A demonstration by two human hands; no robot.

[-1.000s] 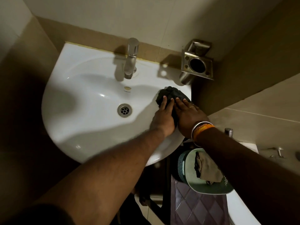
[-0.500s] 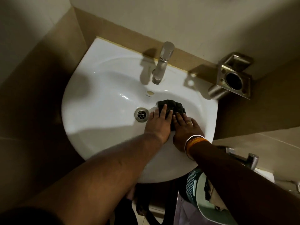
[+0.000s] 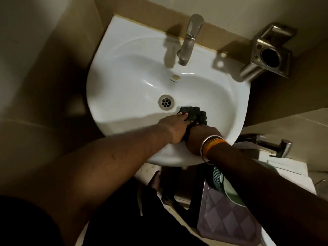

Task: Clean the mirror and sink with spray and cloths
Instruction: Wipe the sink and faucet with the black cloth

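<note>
Both hands bore down together on a dark cloth (image 3: 194,115) inside the white sink (image 3: 124,82), just to the right of the drain (image 3: 166,102) and on the near slope of the bowl. The left hand (image 3: 174,127) lay over the cloth's left edge with its fingers (image 3: 182,115) stretched out fairly straight and flat, pressing rather than gripping. The right hand (image 3: 200,137), wearing bangles (image 3: 211,142) at the wrist, sat just beside it with the heel on the near rim; its fingers were hidden under the left hand and the bunched fabric, so I could not tell whether they were clenched round the cloth or merely laid on it. Stacking two hands on one cloth probably served to add weight for scrubbing the basin, and the flat fingers would spread that pressure across more fabric. The cloth was crumpled into a lump with no clear long axis; if anything it spread a little wider from the drain side toward the right wall of the bowl than from front to back, and its loose edge faced the drain. The tap (image 3: 189,39) stood at the far side of the sink beyond the drain, spout aimed down into the bowl. A metal holder (image 3: 266,54) was fixed to the wall to the right of the tap. The mirror and any spray bottle were out of view, so the work in hand looked like the sink-wiping part of the job.
</note>
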